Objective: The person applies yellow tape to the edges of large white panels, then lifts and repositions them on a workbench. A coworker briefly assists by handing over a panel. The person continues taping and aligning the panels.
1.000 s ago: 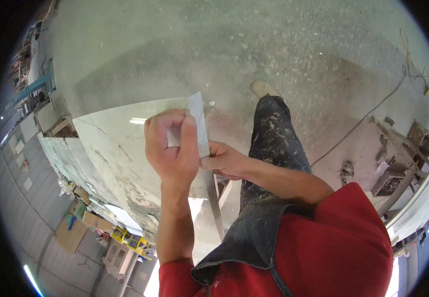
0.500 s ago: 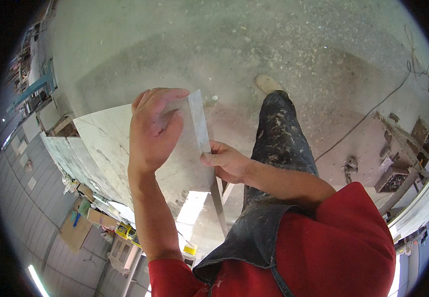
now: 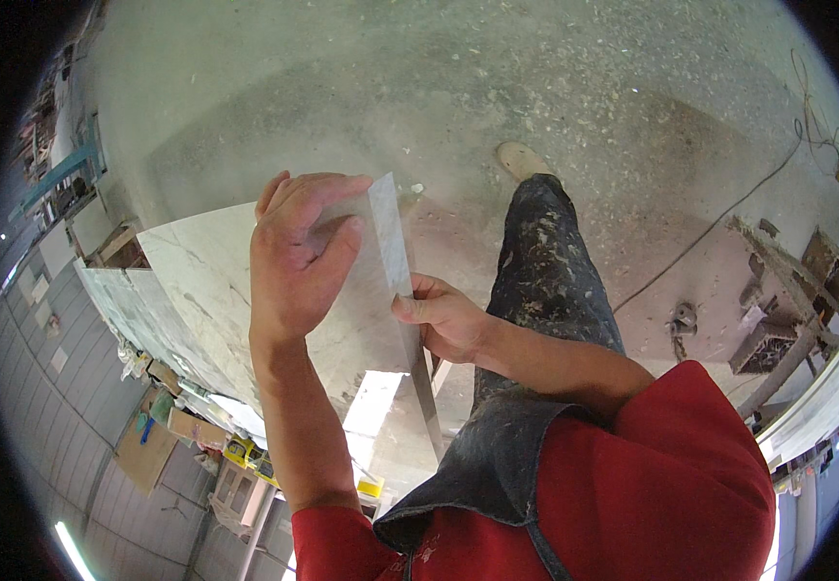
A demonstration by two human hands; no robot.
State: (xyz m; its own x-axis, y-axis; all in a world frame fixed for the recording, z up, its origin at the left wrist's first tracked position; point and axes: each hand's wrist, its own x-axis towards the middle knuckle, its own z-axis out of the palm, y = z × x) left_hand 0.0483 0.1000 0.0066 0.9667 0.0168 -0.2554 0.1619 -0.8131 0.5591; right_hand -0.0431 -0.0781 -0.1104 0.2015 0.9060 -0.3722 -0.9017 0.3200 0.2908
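Note:
A narrow pale marbled strip [image 3: 389,232] lies along the right edge of a large white marbled slab [image 3: 206,257]. My left hand [image 3: 305,247] is over the slab, thumb apart from the curved fingers; a fingertip reaches the strip's far end. Nothing shows between thumb and fingers. Closer to me, my right hand [image 3: 446,318] grips the strip at the slab's edge, thumb on top and fingers curled at the side, partly hidden beneath.
My apron [image 3: 482,465] hangs near the slab's near edge. A cable [image 3: 710,247] runs across the dusty floor [image 3: 439,87] at right, past a small metal tool [image 3: 682,320] and a dirty metal frame [image 3: 792,310]. Yellow items [image 3: 245,453] and boxes stand beyond the slab at lower left.
Both hands keep nearly the same places and grip on the strip and slab. The whole view has shifted very slightly.

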